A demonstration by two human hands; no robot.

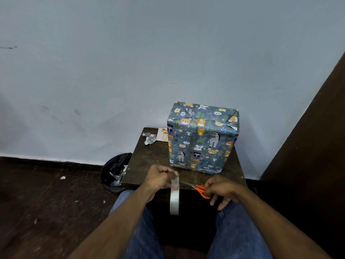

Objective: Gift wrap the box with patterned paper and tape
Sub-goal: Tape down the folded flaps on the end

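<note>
Two hands are working just in front of the wrapped box, which is standing on the small table. The left hand is pinching a pulled strip of tape, with the tape roll hanging below it. The right hand is gripping the orange scissors, blades pointing at the strip. Keeping the strip taut and cutting squarely should help. Behind the box's left side, a paper scrap is lying.

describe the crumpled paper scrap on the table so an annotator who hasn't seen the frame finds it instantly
Start at the dark wooden table against the wall. At its far left corner, left of the wrapped box, lies the crumpled paper scrap. It is balled up, unlike the flat pale card beside it.
</note>
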